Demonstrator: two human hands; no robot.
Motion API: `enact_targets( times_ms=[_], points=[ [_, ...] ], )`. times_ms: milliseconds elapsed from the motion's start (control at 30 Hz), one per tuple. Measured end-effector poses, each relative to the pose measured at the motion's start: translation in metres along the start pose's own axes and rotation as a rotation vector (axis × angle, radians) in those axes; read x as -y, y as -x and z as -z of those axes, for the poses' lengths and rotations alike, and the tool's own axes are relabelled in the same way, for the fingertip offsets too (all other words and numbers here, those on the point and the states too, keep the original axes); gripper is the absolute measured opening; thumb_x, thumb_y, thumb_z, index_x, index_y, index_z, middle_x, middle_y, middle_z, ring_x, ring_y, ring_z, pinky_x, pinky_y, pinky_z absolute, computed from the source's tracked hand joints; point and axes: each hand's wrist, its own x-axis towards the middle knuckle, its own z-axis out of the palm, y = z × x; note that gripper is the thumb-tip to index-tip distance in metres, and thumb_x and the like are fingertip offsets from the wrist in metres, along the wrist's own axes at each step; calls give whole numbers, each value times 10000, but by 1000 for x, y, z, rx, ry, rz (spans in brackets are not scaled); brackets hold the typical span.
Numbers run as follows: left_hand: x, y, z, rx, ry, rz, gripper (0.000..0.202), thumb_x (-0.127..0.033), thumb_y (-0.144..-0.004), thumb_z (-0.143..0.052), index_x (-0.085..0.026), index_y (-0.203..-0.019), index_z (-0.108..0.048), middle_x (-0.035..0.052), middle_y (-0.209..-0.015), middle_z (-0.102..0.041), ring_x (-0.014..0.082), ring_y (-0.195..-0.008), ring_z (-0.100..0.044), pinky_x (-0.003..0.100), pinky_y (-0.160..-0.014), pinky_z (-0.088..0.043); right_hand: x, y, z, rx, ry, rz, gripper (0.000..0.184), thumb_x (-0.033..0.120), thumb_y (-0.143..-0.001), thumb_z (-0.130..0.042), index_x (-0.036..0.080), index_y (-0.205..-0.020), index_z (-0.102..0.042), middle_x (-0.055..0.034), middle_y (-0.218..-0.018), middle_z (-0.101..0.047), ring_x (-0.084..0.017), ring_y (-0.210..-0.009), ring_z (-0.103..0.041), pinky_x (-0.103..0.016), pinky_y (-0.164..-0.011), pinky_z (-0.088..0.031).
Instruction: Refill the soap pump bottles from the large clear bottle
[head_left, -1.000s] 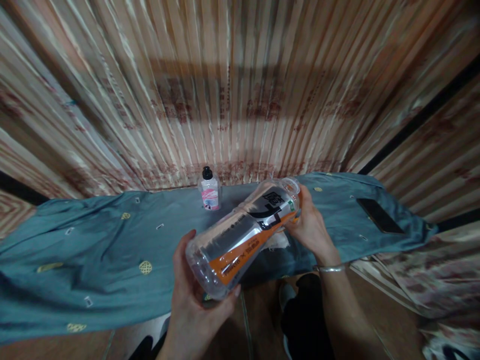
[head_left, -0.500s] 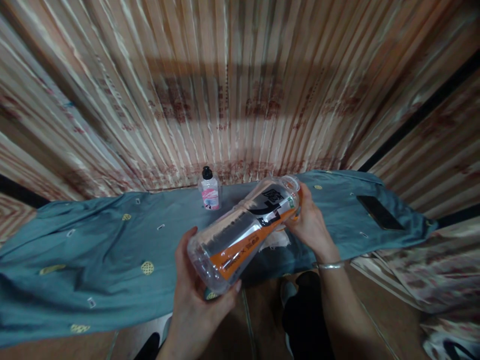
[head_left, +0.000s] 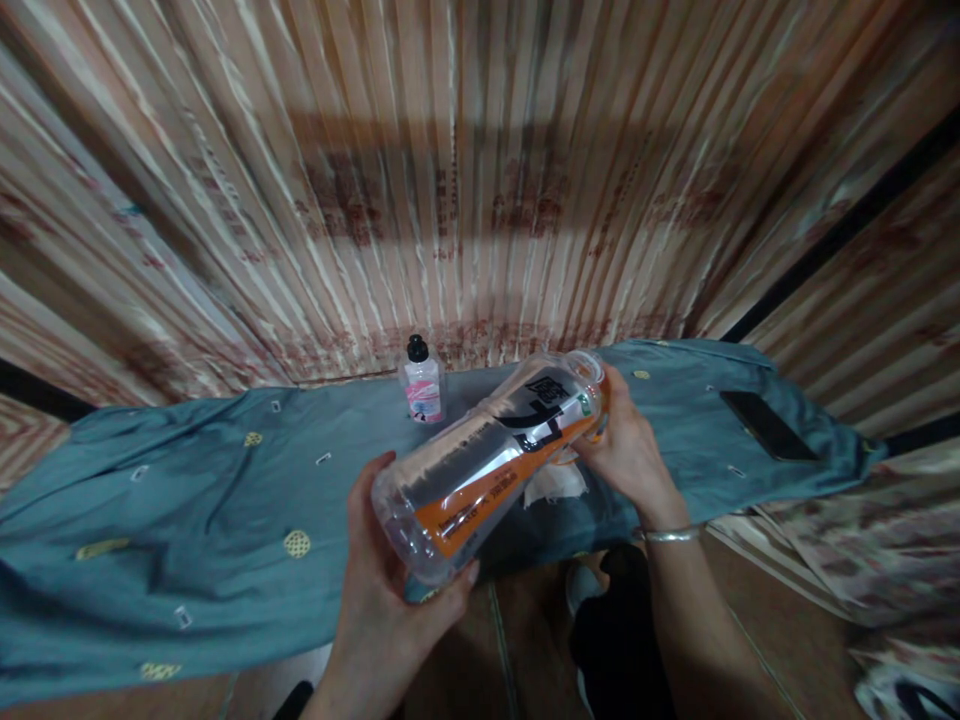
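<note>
**Two hands hold a large bottle over a cloth-covered tabletop**

Head view: the person holds a large clear bottle [head_left: 487, 465] with both hands, in the air above the near edge of the tabletop. The bottle is tilted strongly. Its base points toward the camera and to the left, and its neck points away and to the right. A label in silver, black and orange wraps the body of the bottle.

The left hand [head_left: 390, 600] takes the base from below. Its grip is closed on the bottle: the thumb lies along the left side and the fingertips come up at the lower right of the base. The right hand [head_left: 630, 455] is at the neck end, and its grip is also closed on the bottle, with the fingers behind the shoulder. On the right wrist there is a thin metal bracelet [head_left: 670, 536].

A blue cloth [head_left: 187, 500] with small yellow and white motifs covers the tabletop. At its far edge a small bottle [head_left: 422, 385] with a black cap and a pink label stands upright, to the left of the large bottle's neck and apart from it. Under the large bottle a white crumpled scrap [head_left: 555, 482] lies on the cloth; it may be tissue, but the picture is too dim to be sure. Well apart to the right, a dark phone [head_left: 766, 425] lies flat on the cloth. A striped curtain [head_left: 480, 200] in brown and cream hangs behind the tabletop.
</note>
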Motion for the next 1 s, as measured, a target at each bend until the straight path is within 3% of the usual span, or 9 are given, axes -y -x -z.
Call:
enact_targets(
  times_ms=[300, 533, 1000],
  points=[
    [5, 0, -1, -3, -25, -8, 960, -364, -621, -939, -299, -1445, -450, 77, -1383, -632, 304, -1260, -703, 446, -1083, -605, -5, 0, 1, -14, 8, 13, 1006, 626, -824, -696, 139, -1629, -340, -238, -1446, -684, -428, -1271, -708, -591, -1028, -589],
    [13, 4, -2, -1, 18, 34, 963, -367, -635, -935, -315, -1457, -434, 68, -1358, -625, 293, -1174, -731, 445, -1014, -640, -5, 2, 2, -11, 50, 27, 980, 586, -837, -671, 140, -1636, -320, -236, -1481, -665, -411, -1288, -708, -577, -1054, -588],
    [5, 10, -8, -56, 7, 30, 916, -327, -618, -917, -328, -1428, -488, 21, -1321, -674, 229, -1143, -755, 315, -961, -645, -10, 4, 2, -36, 74, 85, 960, 560, -865, -664, 153, -1651, -292, -221, -1466, -679, -420, -1245, -727, -577, -1007, -614]
  ],
)
